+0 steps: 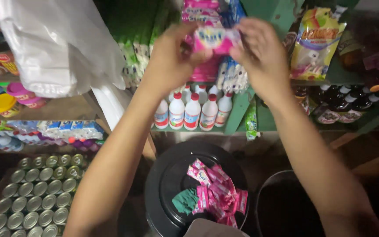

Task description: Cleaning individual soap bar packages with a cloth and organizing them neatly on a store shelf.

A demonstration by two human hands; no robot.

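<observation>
The left hand (169, 59) and the right hand (259, 55) are both raised to shelf height in front of the person, and between them they pinch a small pink sachet (216, 38): the left fingers are curled shut on its left end, the right thumb and fingers closed on its right end. The sachet lies with its long axis running left to right, spanning the gap between the two hands, so neither is clearly nearer; each has one end. It sits just in front of a hanging strip of like pink sachets (200, 11) and blue-and-white ones (231, 74), though whether it is joined to that strip cannot be told. Behind the hands runs a green shelf (237, 109) carrying a row of white bottles with red caps (192, 112), with dark bottles (343, 105) to the right and a yellow snack bag (314, 41) hung above them. A big white plastic bag (58, 44) hangs at upper left. Well below the hands stands a black round bin lid (167, 180) bearing a loose heap of pink sachets (218, 195) and a green scrap (185, 201); a second dark tub (281, 206) is beside it. At lower left sits a tray of tin cans (36, 193), tops up, beneath shelves of coloured packets. The room is a dim, crowded shop.
</observation>
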